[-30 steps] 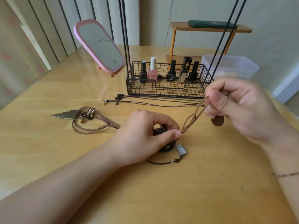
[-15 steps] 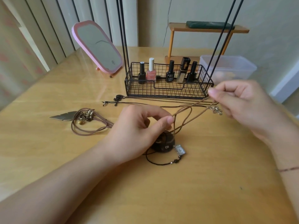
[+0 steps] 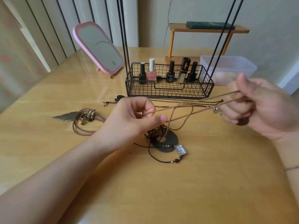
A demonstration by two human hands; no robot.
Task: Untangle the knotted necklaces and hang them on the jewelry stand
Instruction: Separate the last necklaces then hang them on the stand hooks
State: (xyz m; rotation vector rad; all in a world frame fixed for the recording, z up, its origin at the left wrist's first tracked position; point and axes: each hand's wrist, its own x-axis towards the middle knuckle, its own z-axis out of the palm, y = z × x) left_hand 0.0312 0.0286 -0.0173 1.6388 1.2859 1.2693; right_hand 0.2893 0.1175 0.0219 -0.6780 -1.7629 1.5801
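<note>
Bare forearms; thin, perhaps corded, bracelet (image 3: pixel 291 168)

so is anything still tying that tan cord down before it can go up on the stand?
Yes. The cord, held by both hands, still runs down into the knot on the dark disc.

Both hands (image 3: pixel 137 117) (image 3: pixel 258 107) raised apart, fingers curled, pinching.

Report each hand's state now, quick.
Left hand: closed, pinching the brown cord.
Right hand: closed, gripping the same brown cord's other end.
</note>
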